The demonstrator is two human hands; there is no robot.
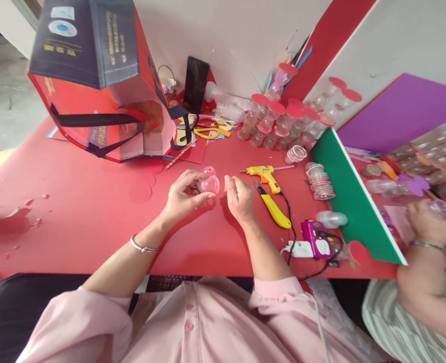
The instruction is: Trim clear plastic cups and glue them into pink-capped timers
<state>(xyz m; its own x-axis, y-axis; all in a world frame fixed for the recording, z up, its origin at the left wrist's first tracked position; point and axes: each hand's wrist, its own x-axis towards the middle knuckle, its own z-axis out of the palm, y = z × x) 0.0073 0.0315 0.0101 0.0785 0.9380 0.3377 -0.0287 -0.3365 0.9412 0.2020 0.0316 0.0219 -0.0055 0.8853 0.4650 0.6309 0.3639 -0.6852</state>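
Red desk (pixel 75 222), crowded at the back & right. Just right of the hands: yellow glue gun (pixel 264 175) lying flat, yellow utility knife (pixel 273 207) beside it, black cord running down to a white plug (pixel 300 248) and a purple gadget (pixel 316 238). Stack of clear lids (pixel 321 184) near the green board (pixel 353 206), which stands on edge and walls off a co-worker's side; their hand (pixel 429 222) holds sth clear, can't tell what. Back left: big red/navy bag (pixel 94 75) tipped on its side, mouth open toward the hands; contents not readable. Dark phone (pixel 195 84) propped vs. the wall. Scissors w/ yellow handles (pixel 206 132) amid paper scraps. Back centre: cluster of small clear jars (pixel 275 123), several w/ red lids; insides too small to tell. Red paper discs (pixel 141 192) flat on desk.

Left hand (pixel 183 199) closed round a small clear round container (pixel 208 184), pinkish, held just above desk centre. Right hand (pixel 240 194) loosely curled, fingertips pinched, just beside the container; can't tell if it holds anything.
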